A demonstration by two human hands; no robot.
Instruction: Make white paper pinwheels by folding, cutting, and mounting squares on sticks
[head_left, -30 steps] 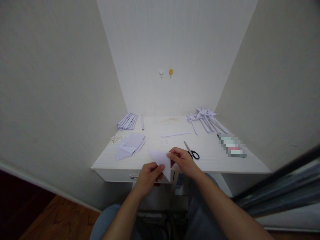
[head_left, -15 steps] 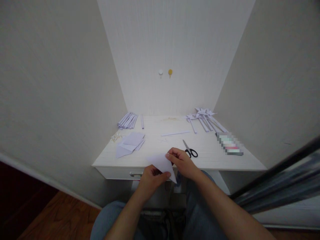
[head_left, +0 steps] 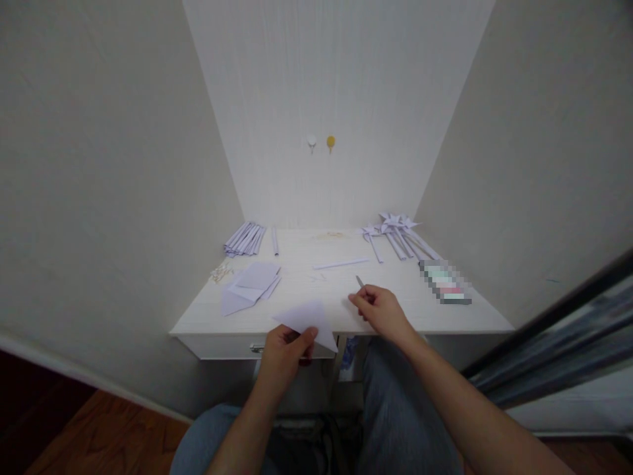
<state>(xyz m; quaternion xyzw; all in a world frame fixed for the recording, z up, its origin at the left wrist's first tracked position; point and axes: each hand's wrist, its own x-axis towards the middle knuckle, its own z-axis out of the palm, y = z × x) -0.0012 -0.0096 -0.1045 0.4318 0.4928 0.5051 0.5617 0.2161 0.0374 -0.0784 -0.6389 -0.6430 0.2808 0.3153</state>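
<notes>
A folded sheet of white paper (head_left: 312,316) is pinched in my left hand (head_left: 285,349), thumb on top, just over the front edge of the desk. My right hand (head_left: 383,313) is closed over the handles of the scissors on the desk, and only a bit of the scissors' blade (head_left: 359,282) shows past the fingers. The handles themselves are hidden under that hand. To the left lies a pile of loose paper sheets (head_left: 258,276). Beyond my hands a thin rolled paper stick (head_left: 341,263) rests on the desk.
A bundle of paper tubes (head_left: 246,239) and a single tube (head_left: 275,241) lie at the back left, near small pale pieces (head_left: 220,272). Several paper pinwheels (head_left: 395,224) sit at the back right. A blurred-out phone-like object (head_left: 446,282) is at the right. Walls enclose the desk (head_left: 297,247).
My right hand has let go of the paper and moved right onto the scissors. The left hand keeps the paper, now a little lower left in view. The view has shifted slightly.
</notes>
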